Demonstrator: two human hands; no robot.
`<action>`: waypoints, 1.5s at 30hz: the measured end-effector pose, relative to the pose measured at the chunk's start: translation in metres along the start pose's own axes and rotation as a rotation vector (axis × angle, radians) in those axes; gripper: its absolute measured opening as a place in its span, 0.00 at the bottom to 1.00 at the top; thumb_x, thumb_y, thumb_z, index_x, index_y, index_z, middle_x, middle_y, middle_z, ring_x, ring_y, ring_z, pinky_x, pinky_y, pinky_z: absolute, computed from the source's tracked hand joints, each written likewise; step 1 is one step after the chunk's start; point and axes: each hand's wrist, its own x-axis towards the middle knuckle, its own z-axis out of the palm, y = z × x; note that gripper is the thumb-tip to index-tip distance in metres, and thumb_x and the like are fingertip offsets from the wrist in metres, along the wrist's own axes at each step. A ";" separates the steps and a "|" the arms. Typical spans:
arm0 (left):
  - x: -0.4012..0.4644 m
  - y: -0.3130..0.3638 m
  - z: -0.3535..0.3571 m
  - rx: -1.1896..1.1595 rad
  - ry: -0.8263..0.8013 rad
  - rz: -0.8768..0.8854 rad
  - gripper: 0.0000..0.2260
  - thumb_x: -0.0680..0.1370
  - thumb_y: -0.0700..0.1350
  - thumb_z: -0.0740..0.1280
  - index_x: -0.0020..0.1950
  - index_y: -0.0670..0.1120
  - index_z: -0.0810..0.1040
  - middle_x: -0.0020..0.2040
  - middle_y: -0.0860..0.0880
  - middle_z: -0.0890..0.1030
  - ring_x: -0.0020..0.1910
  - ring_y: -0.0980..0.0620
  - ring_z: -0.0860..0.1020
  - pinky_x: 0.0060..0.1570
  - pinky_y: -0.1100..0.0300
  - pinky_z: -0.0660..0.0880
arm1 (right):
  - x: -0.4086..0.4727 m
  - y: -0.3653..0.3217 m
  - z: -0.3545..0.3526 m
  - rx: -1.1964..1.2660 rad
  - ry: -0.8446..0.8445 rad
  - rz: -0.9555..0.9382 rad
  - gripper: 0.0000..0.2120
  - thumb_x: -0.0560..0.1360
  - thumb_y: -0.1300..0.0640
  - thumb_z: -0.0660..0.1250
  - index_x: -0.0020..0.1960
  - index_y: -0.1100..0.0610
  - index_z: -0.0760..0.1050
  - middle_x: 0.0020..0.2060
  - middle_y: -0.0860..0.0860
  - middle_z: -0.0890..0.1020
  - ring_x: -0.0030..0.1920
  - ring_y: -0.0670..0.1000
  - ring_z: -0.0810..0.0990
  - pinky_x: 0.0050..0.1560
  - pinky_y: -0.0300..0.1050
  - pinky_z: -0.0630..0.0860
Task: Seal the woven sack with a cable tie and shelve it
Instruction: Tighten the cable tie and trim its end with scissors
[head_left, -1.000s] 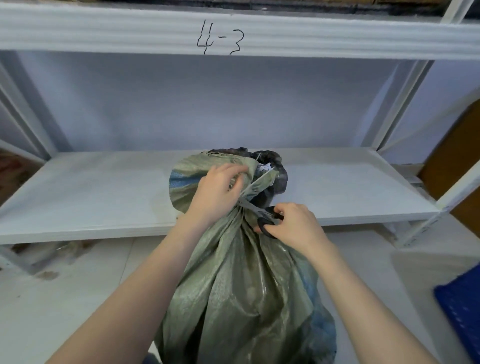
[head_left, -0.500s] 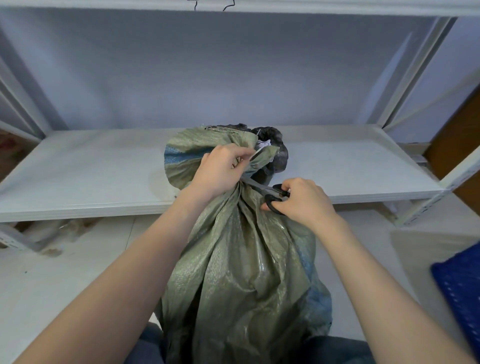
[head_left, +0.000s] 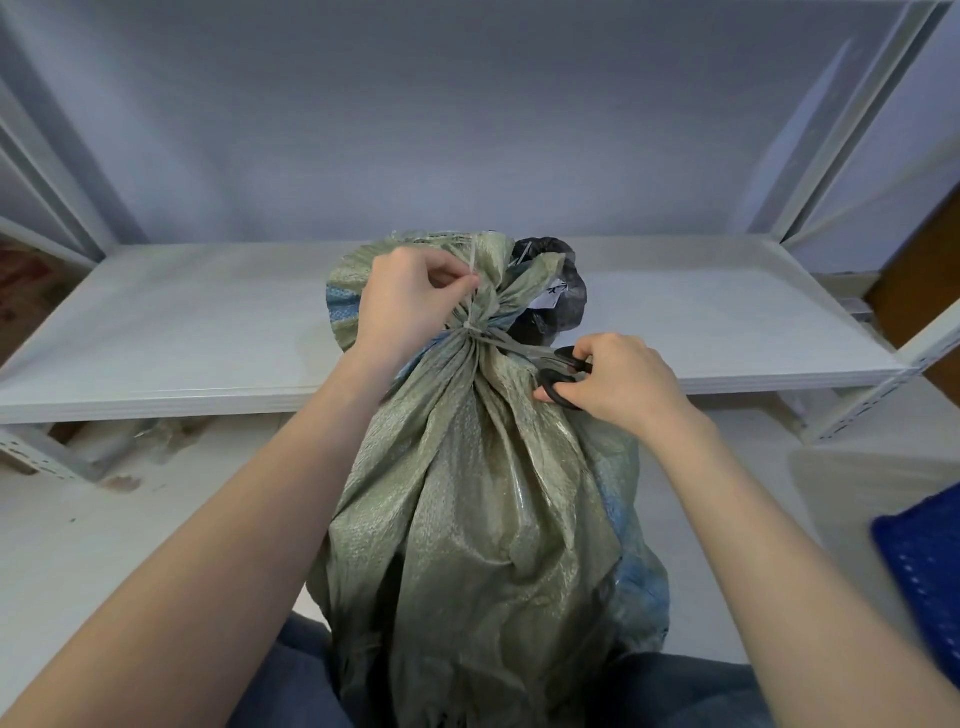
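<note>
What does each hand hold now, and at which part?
The left hand pinches the free tail of the cable tie, above the sack neck. The right hand holds the scissors by the black handle loops.

Left hand (head_left: 408, 306) pinches closed, raised; right hand (head_left: 618, 382) lower, apparently gripping with fingers curled.

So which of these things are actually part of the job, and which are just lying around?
Part of the job:
woven sack
cable tie
scissors
shelf
left hand
right hand

Just lying about:
blue crate
debris under the shelf
</note>
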 end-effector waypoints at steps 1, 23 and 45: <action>0.000 0.001 -0.001 -0.002 0.006 -0.001 0.03 0.73 0.46 0.72 0.43 0.48 0.85 0.39 0.52 0.84 0.40 0.58 0.82 0.46 0.54 0.81 | 0.000 0.000 0.000 -0.001 0.014 -0.004 0.20 0.66 0.41 0.73 0.44 0.57 0.78 0.38 0.53 0.79 0.42 0.58 0.77 0.40 0.46 0.73; 0.001 0.012 -0.010 0.023 0.017 0.057 0.04 0.73 0.47 0.71 0.43 0.49 0.85 0.38 0.53 0.83 0.36 0.64 0.78 0.40 0.66 0.76 | 0.023 0.002 -0.020 0.078 -0.039 -0.041 0.23 0.62 0.41 0.76 0.43 0.60 0.79 0.35 0.54 0.80 0.40 0.57 0.77 0.40 0.46 0.72; 0.002 0.019 -0.013 0.020 -0.019 0.062 0.02 0.72 0.48 0.71 0.40 0.53 0.83 0.36 0.52 0.84 0.39 0.58 0.82 0.43 0.58 0.80 | 0.027 -0.027 -0.002 0.002 0.106 -0.122 0.14 0.69 0.47 0.69 0.47 0.57 0.78 0.40 0.53 0.81 0.42 0.56 0.74 0.41 0.47 0.74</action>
